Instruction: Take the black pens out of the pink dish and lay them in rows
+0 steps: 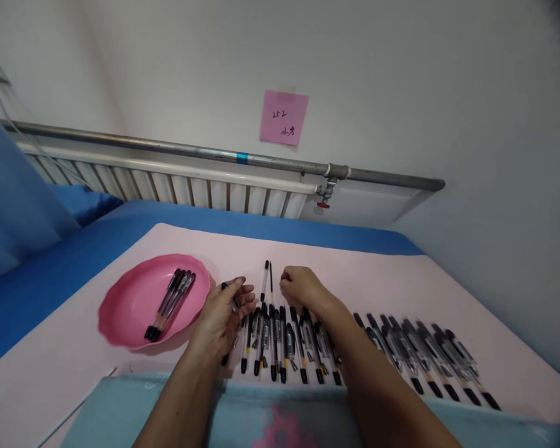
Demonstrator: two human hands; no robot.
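My left hand (228,306) is curled around a black-ended pen (234,302), mostly hidden by the palm and fingers. My right hand (303,287) is closed in a pinch just above the table; whatever its fingertips hold is too small or hidden to make out. Between the hands lie a clear pen barrel with black ends (264,281) and a thin dark refill with a yellow end (271,281). Below both hands runs a row of disassembled pen parts (282,345): clear barrels, black caps and small tips. Part of that row is covered by my right forearm.
A pink scalloped bowl (121,305) with several pens (170,305) in it stands to the left. Further pen parts (424,354) lie in a row on the right. A radiator (191,186) and a metal pipe (168,146) line the wall behind the pink mat (354,274).
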